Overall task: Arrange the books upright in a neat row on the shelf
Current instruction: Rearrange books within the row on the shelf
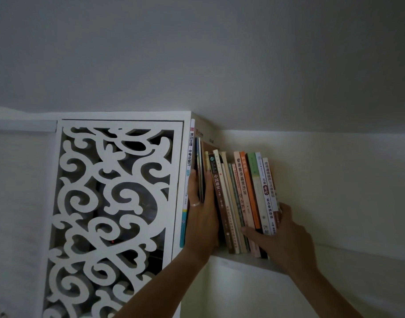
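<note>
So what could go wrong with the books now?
1. The books lean left, and only the right hand grips that bunch at the bottom. If it lets go, they might slide or topple.
2. The left hand is wedged between the thin books by the cabinet and the leaning ones, so fingers could get pinched if the bunch is pushed over.
3. The bunch sits near the shelf edge, so one might fall off.

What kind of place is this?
Probably a room in a home: a white wall shelf of paperback books beside a carved white cabinet panel, against a plain wall.
</note>
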Demonstrator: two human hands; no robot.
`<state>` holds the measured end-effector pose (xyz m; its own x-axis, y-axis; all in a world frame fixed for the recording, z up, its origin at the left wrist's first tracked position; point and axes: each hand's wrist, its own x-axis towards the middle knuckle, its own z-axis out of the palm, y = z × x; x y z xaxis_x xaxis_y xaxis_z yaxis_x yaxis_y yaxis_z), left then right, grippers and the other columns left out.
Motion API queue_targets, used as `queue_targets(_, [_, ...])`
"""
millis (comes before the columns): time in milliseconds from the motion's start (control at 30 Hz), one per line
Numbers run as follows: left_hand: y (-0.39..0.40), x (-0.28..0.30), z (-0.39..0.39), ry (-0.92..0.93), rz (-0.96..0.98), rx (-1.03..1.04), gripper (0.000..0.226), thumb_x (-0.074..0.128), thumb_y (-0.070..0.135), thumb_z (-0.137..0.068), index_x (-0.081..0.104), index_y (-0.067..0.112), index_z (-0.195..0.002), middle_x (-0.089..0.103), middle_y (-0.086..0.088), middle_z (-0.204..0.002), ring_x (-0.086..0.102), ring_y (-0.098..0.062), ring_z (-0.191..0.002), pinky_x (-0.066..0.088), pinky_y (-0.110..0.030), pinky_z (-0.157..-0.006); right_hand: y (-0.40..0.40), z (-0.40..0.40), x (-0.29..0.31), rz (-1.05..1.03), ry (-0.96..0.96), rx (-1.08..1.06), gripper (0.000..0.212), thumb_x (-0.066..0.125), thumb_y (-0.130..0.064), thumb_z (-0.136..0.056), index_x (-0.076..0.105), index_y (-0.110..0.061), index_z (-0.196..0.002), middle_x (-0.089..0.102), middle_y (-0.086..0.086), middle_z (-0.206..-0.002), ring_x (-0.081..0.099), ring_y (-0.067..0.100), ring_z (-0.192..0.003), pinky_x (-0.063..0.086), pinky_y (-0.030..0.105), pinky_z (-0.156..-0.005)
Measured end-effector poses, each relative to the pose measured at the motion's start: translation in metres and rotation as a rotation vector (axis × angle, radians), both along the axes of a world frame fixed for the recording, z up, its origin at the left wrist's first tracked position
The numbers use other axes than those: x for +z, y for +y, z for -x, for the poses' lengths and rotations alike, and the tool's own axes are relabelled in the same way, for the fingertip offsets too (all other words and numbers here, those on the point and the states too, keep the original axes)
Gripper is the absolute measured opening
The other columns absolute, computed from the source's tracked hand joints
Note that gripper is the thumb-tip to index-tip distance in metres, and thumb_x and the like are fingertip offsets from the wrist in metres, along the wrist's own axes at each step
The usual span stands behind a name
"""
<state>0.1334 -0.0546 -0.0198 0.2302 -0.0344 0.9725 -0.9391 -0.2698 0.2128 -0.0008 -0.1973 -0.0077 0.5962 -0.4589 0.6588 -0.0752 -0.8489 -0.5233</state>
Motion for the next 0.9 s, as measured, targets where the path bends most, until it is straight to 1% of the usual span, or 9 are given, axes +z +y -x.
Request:
queue_targets(67, [0.003,0.003,0.004,0.036,0.048,-0.097,0.064,0.033,0.050,-0.108,0.018,0.021,-0.164,-0.012,-0.001,-0.170,0.008,-0.016,-0.159,0.031,-0.045,-0.125,0.004,-0.004,0.001,0.014,-0.018,-0.003,0.100,0.077,-0.072,-0.062,0.037,-0.023,-0.140,0.068,-0.004,-0.124,0.071,0.017,-0.095,0.052,0.018,-0.067])
queue_targets(200, [0.003,0.006,0.007,0.012,0.053,-0.112,0.062,0.040,0.027,-0.107,0.017,0.013,-0.164,-0.011,-0.001,-0.171,0.000,-0.016,-0.160,0.012,-0.032,-0.130,0.007,-0.011,0.000,0.029,-0.047,-0.015,0.096,0.077,-0.072,-0.063,0.039,-0.022,-0.136,0.069,-0.003,-0.122,0.072,0.017,-0.093,0.053,0.018,-0.065])
queue_targets(267, [0.002,0.005,0.006,0.022,0.055,-0.112,0.065,0.041,0.024,-0.107,0.012,0.014,-0.164,-0.017,0.004,-0.171,-0.001,-0.016,-0.160,0.013,-0.031,-0.130,0.006,-0.010,0.000,0.024,-0.049,0.000,0.096,0.077,-0.072,-0.063,0.039,-0.022,-0.136,0.068,-0.004,-0.122,0.071,0.014,-0.091,0.052,0.016,-0.064])
queue_targets(400, [-0.007,0.004,0.002,0.032,0.020,0.057,0.067,0.045,0.025,-0.110,0.006,0.024,-0.165,-0.023,0.000,-0.170,-0.008,-0.021,-0.160,0.020,-0.045,-0.127,0.002,-0.007,-0.005,-0.012,-0.064,0.061,0.103,0.079,-0.071,-0.060,0.036,-0.023,-0.140,0.066,-0.006,-0.125,0.063,0.007,-0.089,0.049,0.014,-0.067])
queue_targets(533, [-0.012,0.002,0.002,0.051,0.057,0.100,0.064,0.045,0.027,-0.110,0.011,0.024,-0.165,-0.017,-0.001,-0.171,-0.006,-0.015,-0.160,0.012,-0.031,-0.127,-0.001,-0.009,-0.010,-0.063,-0.084,0.109,0.106,0.081,-0.070,-0.058,0.033,-0.027,-0.142,0.064,-0.007,-0.129,0.064,0.010,-0.098,0.053,0.020,-0.075])
queue_targets(600, [-0.011,-0.001,0.001,0.048,0.065,0.083,0.060,0.041,0.030,-0.110,0.018,0.020,-0.164,-0.013,0.002,-0.171,-0.001,-0.017,-0.160,0.018,-0.040,-0.127,-0.002,-0.010,-0.010,-0.084,-0.086,0.144,0.108,0.083,-0.068,-0.058,0.032,-0.027,-0.144,0.062,-0.006,-0.131,0.065,0.012,-0.103,0.054,0.021,-0.077])
queue_targets(733, [-0.012,0.000,-0.001,-0.050,-0.028,0.309,0.069,0.043,0.038,-0.107,0.016,0.007,-0.163,-0.005,-0.010,-0.172,0.004,-0.027,-0.160,0.014,-0.047,-0.129,-0.008,-0.013,-0.010,-0.120,-0.091,0.259,0.117,0.092,-0.058,-0.052,0.027,-0.029,-0.145,0.058,-0.010,-0.131,0.059,0.008,-0.108,0.046,0.010,-0.074])
queue_targets(833, [-0.013,-0.002,0.000,-0.072,-0.050,0.404,0.064,0.036,0.038,-0.109,0.017,0.009,-0.163,-0.004,-0.012,-0.172,0.007,-0.031,-0.159,0.013,-0.048,-0.129,-0.011,-0.016,-0.013,-0.094,-0.084,0.246,0.119,0.092,-0.059,-0.050,0.026,-0.030,-0.145,0.057,-0.010,-0.131,0.059,0.011,-0.112,0.054,0.021,-0.081])
queue_targets(900, [-0.012,-0.002,0.001,-0.089,-0.059,0.409,0.061,0.035,0.038,-0.108,0.021,0.015,-0.163,0.001,-0.011,-0.173,0.007,-0.032,-0.159,0.010,-0.048,-0.130,-0.011,-0.018,-0.015,-0.103,-0.109,0.243,0.114,0.091,-0.056,-0.055,0.026,-0.030,-0.146,0.058,-0.011,-0.127,0.062,0.013,-0.112,0.055,0.019,-0.079])
